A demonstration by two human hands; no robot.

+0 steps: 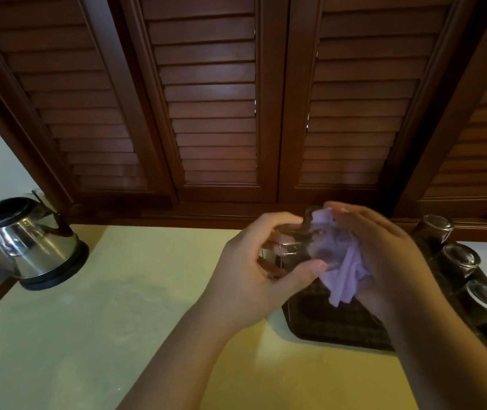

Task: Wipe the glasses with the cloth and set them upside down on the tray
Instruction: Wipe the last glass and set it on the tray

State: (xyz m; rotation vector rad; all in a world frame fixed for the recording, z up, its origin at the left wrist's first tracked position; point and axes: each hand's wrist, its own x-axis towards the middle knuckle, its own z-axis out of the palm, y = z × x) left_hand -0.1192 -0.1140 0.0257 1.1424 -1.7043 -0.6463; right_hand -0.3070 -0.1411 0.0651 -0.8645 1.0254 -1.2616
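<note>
My left hand [254,270] curls around a clear glass [294,247], thumb under it and fingers over the top, holding it on its side above the near left corner of the dark tray [337,327]. My right hand [384,255] grips a lilac cloth [345,270], pushing part of it into the mouth of the glass while the rest hangs down below my palm. The purple bunched inside shows through the glass wall. On the tray's right side three more glasses stand upside down in a row, bases up: the far one [436,229], the middle one [459,258] and the near one [486,300]. A steel kettle [26,244] sits on its black base at the left of the pale countertop [112,306], well apart from the tray.
</note>
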